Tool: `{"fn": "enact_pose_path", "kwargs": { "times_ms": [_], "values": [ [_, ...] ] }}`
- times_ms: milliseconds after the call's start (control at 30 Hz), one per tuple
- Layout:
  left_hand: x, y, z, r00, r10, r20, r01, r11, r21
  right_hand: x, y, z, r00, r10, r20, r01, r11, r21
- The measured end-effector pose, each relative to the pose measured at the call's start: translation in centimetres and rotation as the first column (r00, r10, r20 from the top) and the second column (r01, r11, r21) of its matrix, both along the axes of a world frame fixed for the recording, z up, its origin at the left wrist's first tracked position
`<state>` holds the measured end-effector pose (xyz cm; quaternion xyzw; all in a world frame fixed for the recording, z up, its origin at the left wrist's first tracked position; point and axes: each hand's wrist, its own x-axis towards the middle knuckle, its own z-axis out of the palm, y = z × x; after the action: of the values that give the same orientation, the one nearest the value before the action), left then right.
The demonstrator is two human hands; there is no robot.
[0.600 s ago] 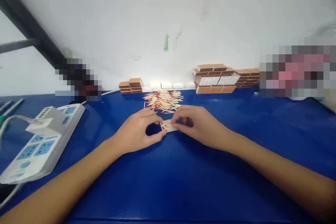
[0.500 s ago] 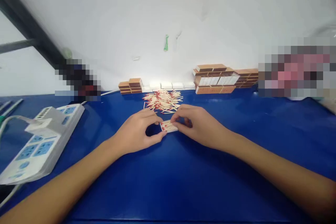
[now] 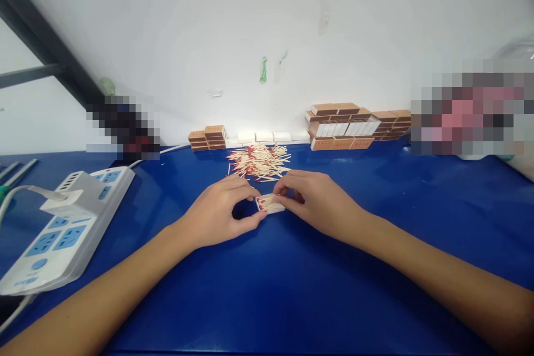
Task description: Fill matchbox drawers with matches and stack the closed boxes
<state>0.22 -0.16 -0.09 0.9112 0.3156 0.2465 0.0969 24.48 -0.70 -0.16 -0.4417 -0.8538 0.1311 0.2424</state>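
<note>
A small white matchbox tray with red-tipped matches inside lies on the blue table in front of me. My left hand grips its left end, thumb on the near side and fingers on the far side. Over the right part of the tray, my right hand is closed, thumb and index finger pinched on matches there; how many is hidden. Just behind both hands spreads a loose heap of matches, their red heads pointing in mixed directions.
Matchboxes are stacked against the wall on the right, with a smaller stack on the left. Several white trays line the wall between them. A power strip with a plugged-in adapter lies at the left.
Both hands stay at the tray in nearly the same pose. The matches' red heads inside the tray sit slightly differently, and the right fingertips have shifted a little.
</note>
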Motion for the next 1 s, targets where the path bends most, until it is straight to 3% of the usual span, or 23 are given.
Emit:
{"fn": "enact_pose_path", "kwargs": {
  "times_ms": [267, 533, 1000],
  "values": [
    [-0.02, -0.02, 0.10, 1.000, 0.021, -0.015, -0.021, 1.000, -0.003, 0.41, 0.21, 0.56, 0.995, 0.102, 0.009, -0.102, 0.995, -0.025],
    [0.03, -0.08, 0.04, 1.000, -0.003, 0.025, 0.003, 1.000, 0.018, 0.47, 0.37, -0.10, 0.985, 0.171, -0.020, -0.171, 0.985, -0.001],
    [0.16, 0.01, -0.12, 0.999, -0.040, 0.037, 0.040, 0.999, 0.012, 0.01, -0.48, -0.17, 0.991, 0.091, 0.098, -0.095, 0.995, 0.039]
  ]
}}
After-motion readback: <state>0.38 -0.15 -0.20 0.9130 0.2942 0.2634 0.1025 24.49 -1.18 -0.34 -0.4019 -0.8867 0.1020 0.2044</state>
